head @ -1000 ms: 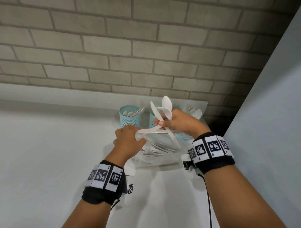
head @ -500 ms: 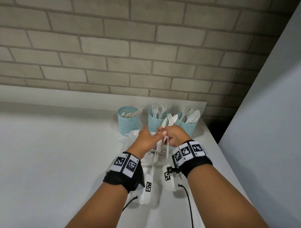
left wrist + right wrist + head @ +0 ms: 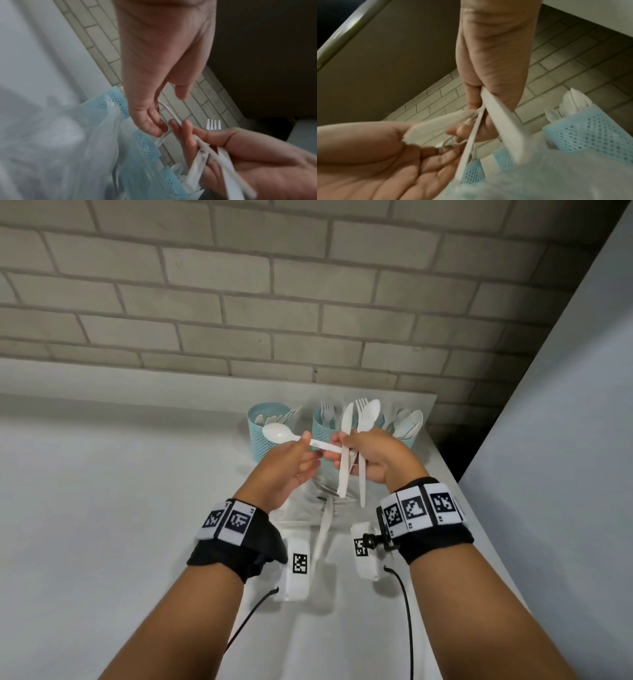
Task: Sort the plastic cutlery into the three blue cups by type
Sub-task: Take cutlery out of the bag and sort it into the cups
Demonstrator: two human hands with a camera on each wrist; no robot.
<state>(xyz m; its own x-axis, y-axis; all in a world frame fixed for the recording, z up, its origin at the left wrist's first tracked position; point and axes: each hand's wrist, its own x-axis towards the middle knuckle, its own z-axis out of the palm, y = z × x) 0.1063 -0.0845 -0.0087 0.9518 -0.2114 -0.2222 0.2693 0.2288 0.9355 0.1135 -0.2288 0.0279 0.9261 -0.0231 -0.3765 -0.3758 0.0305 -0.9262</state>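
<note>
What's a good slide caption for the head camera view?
Left hand pinches a white plastic spoon while right hand holds a knife and fork before three blue cups.

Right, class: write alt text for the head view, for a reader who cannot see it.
A person's left hand pinches a white plastic spoon while the right hand grips a knife and fork. Behind stand three blue cups of sorted cutlery on a white table.

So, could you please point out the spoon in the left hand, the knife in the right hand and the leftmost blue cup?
spoon (image 3: 278,433): head view, on its bowl.
knife (image 3: 346,426): head view, on its blade above the fingers.
leftmost blue cup (image 3: 265,449): head view, on its mesh wall.
</note>
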